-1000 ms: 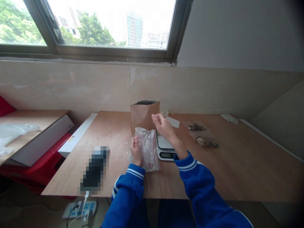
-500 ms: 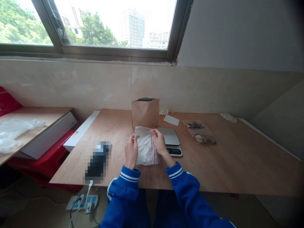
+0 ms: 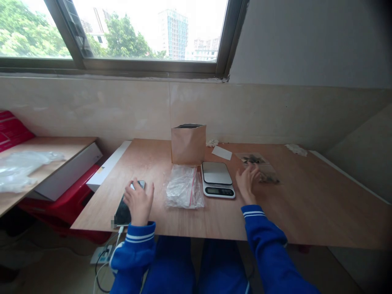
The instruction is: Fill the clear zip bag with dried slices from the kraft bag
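My left hand [image 3: 139,201] hovers with fingers spread over a phone [image 3: 123,214], covering part of it; a white cable is plugged into the phone's near end. On the right, my right hand [image 3: 247,183] has its fingers apart and partly hides the clear zip bags [image 3: 269,174] that hold dark and pale pieces. I cannot tell whether it touches them. Between my hands lies a clear plastic zip bag [image 3: 180,188] with a red seal line. Just right of it sits a kitchen scale [image 3: 218,173] with a metal plate and a dark display.
A brown paper pouch [image 3: 188,145] stands upright, open at the top, behind the zip bag. Near it are a white card [image 3: 221,152] and crumpled tissue [image 3: 212,143]. More tissue [image 3: 296,150] lies at the back right. A power strip [image 3: 101,255] is on the floor.
Both hands have let go of the clear zip bag, which now lies flat on the table. My left hand has moved left to the phone, my right hand right to the filled bags.
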Demonstrator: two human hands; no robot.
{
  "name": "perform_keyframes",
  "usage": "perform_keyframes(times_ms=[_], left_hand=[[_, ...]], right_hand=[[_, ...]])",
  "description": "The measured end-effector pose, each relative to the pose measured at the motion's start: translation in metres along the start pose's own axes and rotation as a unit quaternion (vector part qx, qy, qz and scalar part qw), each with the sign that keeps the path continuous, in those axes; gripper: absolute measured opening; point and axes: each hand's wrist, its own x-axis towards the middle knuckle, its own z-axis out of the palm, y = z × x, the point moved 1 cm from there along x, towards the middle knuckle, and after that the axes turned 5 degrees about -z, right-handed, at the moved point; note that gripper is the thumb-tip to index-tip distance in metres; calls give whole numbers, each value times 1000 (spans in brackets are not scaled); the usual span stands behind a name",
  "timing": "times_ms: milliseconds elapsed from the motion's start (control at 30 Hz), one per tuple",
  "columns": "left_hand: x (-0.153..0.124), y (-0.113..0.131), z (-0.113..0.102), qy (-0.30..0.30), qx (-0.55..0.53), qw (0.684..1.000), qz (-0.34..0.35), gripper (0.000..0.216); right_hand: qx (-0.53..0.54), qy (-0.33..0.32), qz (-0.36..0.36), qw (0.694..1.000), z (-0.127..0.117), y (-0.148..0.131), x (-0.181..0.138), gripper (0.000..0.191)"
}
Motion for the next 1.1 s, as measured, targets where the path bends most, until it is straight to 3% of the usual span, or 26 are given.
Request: perform_keyframes(times_ms=[100, 200, 433, 667, 933, 1033, 1100], left_hand=[[12, -33, -5, -63, 76, 992, -80, 81], [16, -46, -3, -111, 112, 981, -111, 82], [21, -40, 0, -112, 156, 979, -70, 66], [29, -55, -10, -189, 162, 967, -48, 67], [16, -51, -15, -158, 151, 974, -57, 79], [6, -37, -14, -106, 126, 985, -54, 78], [-5, -21, -10, -69, 81, 994, -4, 66]], right_hand=[[-69, -10, 28, 997, 8, 43, 2, 62], [-98, -17, 59, 993, 15, 65, -2, 59], [-115, -33, 59, 991, 15, 70, -4, 47], [-109, -24, 70, 991, 19, 76, -4, 45], [-49, 20, 91, 994, 6, 68, -2, 42], [4, 72, 82, 994, -6, 60, -1, 39], [47, 116, 80, 989, -16, 53, 0, 41]])
